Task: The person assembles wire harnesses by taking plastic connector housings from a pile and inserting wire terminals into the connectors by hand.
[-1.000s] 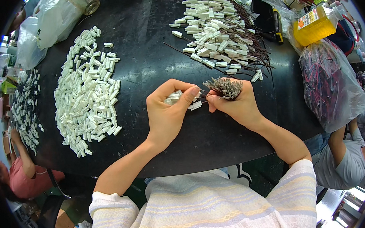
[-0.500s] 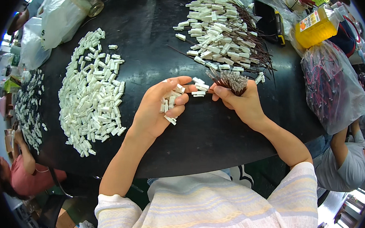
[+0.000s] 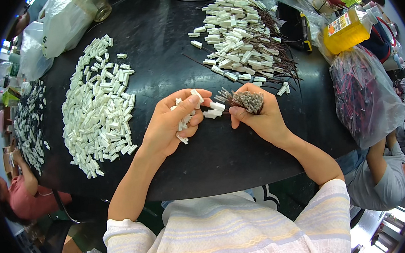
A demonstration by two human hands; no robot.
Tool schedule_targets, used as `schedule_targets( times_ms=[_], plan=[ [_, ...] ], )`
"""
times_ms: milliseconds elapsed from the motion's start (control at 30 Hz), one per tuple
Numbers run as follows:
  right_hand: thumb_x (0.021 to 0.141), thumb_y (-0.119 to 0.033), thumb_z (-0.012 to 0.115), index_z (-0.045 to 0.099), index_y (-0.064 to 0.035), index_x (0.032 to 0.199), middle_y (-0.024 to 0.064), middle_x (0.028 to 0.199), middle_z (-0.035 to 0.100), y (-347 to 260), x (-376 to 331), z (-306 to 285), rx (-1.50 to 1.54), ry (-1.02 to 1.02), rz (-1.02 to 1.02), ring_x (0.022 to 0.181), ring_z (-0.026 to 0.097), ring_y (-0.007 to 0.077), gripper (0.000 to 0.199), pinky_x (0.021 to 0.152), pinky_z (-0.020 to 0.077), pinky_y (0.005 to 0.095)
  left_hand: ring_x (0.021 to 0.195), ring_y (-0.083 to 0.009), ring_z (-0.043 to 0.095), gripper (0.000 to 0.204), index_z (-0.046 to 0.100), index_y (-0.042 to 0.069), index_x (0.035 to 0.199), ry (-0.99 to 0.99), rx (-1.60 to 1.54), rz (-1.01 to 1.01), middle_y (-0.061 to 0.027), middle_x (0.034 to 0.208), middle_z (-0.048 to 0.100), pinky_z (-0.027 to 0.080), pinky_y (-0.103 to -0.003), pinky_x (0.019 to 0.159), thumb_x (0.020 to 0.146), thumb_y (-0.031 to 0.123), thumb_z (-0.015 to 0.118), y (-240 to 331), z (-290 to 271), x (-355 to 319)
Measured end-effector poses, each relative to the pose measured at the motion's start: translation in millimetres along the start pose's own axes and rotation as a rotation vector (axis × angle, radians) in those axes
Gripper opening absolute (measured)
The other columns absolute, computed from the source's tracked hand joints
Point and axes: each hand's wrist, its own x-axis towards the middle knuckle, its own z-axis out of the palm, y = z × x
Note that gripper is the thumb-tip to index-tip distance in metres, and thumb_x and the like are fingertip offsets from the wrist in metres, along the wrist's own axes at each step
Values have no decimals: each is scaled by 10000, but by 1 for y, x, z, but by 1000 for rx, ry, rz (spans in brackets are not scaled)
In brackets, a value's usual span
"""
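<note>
Hands meet over the near middle of a round black bench [image 3: 168, 35]. Left hand [image 3: 172, 124] is curled loosely around a small clutch of white plastic connector housings [image 3: 182, 124], with one more pinched between thumb and forefinger at its tip. Right hand [image 3: 258, 115] is closed around a bundle of dark wires with metal crimp terminals [image 3: 246, 100], the terminal ends fanned out toward the left; a white housing already on a wire [image 3: 213, 110] sits between the two hands, touching the fingertips of both.

Left of the hands, a long loose pile of white housings [image 3: 100, 105] spreads across the bench from near to far. At the far right lies a heap of finished wires with white housings [image 3: 241, 39], their dark leads trailing to the right. Beyond it are a black case [image 3: 294, 23] and a yellow bottle [image 3: 346, 32], and a clear bag of dark wires [image 3: 362, 92] hangs at the right edge. Small dark parts [image 3: 28, 124] are scattered at the bench's left rim. Another person in a grey shirt [image 3: 380, 180] sits at the lower right.
</note>
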Motion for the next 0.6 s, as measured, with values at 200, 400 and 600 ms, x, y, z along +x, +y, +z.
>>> schedule_targets(
  times_ms=[200, 400, 600],
  plan=[
    [747, 7, 601, 538, -11, 782, 25, 631, 566, 2, 0, -1, 45, -13, 31, 570, 535, 58, 74, 521, 405, 191, 505, -28, 369, 250, 514, -55, 1053, 52, 89, -7, -73, 734, 549, 265, -143, 367, 851, 92, 502, -3, 1, -2],
    [732, 2, 612, 543, -9, 782, 20, 633, 561, 1, -2, 0, 47, 23, 64, 573, 534, 55, 86, 522, 417, 193, 505, -32, 380, 248, 515, -56, 1054, -52, -65, -27, -92, 737, 550, 262, -144, 356, 852, 88, 498, -6, 2, 0],
    [724, -5, 611, 548, -5, 767, 14, 627, 556, 0, -2, 0, 26, 16, 72, 569, 516, 49, 76, 514, 414, 198, 521, -38, 411, 267, 525, -65, 1054, -103, -149, -29, -85, 739, 560, 286, -144, 362, 852, 108, 512, -10, -2, 1]
  ],
)
